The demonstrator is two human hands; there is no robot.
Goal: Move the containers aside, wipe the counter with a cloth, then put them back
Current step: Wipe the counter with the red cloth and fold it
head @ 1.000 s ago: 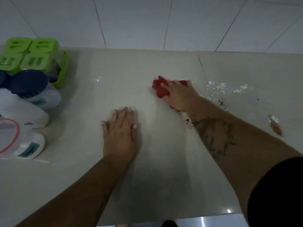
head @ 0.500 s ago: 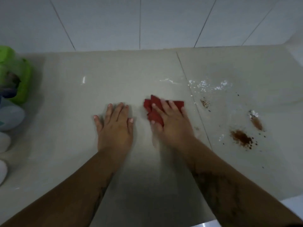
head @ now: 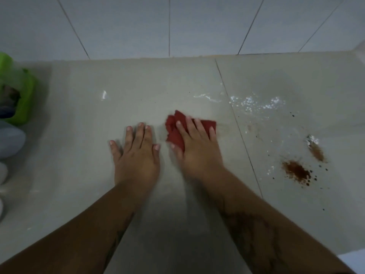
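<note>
Head view, right hand (head: 197, 153) pressing red cloth (head: 174, 128) on counter (head: 79, 155)

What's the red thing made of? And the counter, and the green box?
The red cloth looks like soft matte fabric: it bunches into folds. The counter seems glossy tile or stone: it is flat and reflects light in shiny patches. The green box is probably plastic, smooth and bright.

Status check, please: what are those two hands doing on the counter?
Left hand flat on counter, empty. Right hand pressing red cloth down. Brown spill at right, unwiped. Containers parked far left.
</note>
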